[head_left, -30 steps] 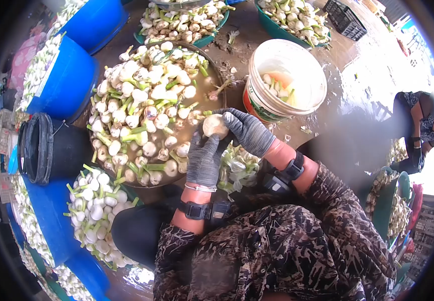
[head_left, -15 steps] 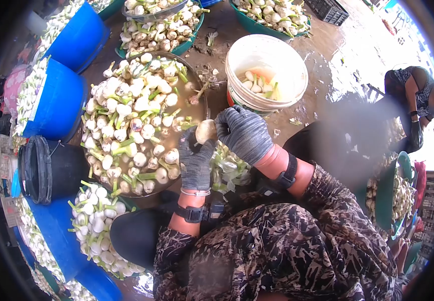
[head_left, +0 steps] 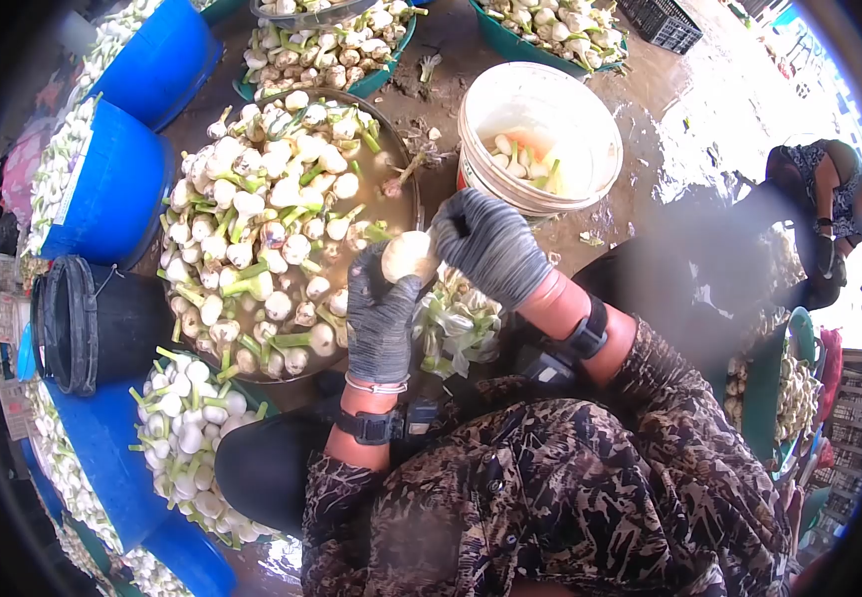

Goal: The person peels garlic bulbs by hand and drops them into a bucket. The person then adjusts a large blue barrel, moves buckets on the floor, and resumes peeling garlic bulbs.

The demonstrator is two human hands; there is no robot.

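Note:
A pale garlic bulb [head_left: 409, 257] is held in my gloved left hand [head_left: 381, 318], beside the wide basin [head_left: 413, 189] of muddy water and stemmed bulbs. Against the bulb's right side, my gloved right hand [head_left: 491, 247] has its fingers curled closed; what they pinch is hidden. Below both hands lies a heap of peeled leaves [head_left: 459, 323]. The white bucket [head_left: 605, 184], with a few bulbs inside, stands just beyond my right hand.
Blue tubs [head_left: 117, 189] of garlic and a black bucket [head_left: 117, 323] stand at the left. Green basins [head_left: 525, 45] and a black crate [head_left: 665, 25] are at the top. Another person [head_left: 824, 189] bends at the right. Peeled garlic [head_left: 190, 438] is piled at lower left.
My right hand has shifted from above the bulb to its right side, its fingers more tightly curled. The bulb stays in my left hand. The view has also shifted slightly.

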